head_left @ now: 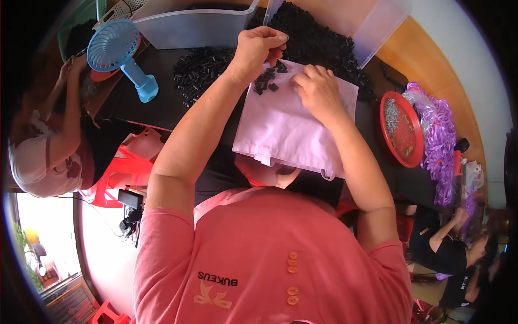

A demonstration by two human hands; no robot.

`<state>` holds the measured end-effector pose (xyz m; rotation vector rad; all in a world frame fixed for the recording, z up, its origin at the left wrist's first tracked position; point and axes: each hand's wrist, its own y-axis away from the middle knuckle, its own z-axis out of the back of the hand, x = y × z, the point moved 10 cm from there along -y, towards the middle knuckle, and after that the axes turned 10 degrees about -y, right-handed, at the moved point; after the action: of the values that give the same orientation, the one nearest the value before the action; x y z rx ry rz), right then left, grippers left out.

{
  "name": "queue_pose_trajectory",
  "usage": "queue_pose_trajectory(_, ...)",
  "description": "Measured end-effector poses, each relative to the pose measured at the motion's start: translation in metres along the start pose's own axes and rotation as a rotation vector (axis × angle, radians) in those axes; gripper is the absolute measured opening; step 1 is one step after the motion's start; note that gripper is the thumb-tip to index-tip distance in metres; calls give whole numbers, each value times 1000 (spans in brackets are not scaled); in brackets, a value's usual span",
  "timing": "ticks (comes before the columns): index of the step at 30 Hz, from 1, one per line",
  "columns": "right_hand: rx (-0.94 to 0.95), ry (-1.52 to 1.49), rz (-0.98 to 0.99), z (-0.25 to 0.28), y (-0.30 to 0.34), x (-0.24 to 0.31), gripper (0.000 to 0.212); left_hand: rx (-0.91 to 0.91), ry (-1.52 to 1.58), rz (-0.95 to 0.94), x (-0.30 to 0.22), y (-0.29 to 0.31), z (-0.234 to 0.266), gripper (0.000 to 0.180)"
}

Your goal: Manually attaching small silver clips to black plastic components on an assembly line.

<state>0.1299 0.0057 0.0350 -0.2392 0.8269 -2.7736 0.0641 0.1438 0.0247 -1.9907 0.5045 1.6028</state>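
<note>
A pale pink cloth (291,121) with a small loop at its near edge lies over the table's near edge and my lap. On its far left part sits a small cluster of short black tube-like pieces (263,82). Just above that cluster my left hand (258,51) is raised, thumb and forefinger pinched together; anything between the fingertips is too small to make out. My right hand (319,93) rests over the cloth, its fingers curled downward and closed, so their tips and whatever they hold are hidden. Behind both hands spreads a large heap of black pieces (318,40).
Left of the heap stands a blue handheld fan (143,86), with a translucent plastic bin (194,27) behind. At right are a red round tray (384,135) holding small metal pieces and a bundle of purple ribbons (440,140). Other people sit at both sides.
</note>
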Motion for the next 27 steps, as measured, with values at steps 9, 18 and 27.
queue_pose_trajectory(9, 71, -49, -65, -5, -23, -4, 14, -29, -8, -6, 4, -3, 7, 14)
queue_pose_trajectory(18, 185, -34, -94, -31, -45, -16, 18, -58, -28, 17, 6, -2, 8, 15)
queue_pose_trajectory(27, 165, -3, -80, -22, -31, -8, 10, -71, -73, 33, 9, 0, 10, 14)
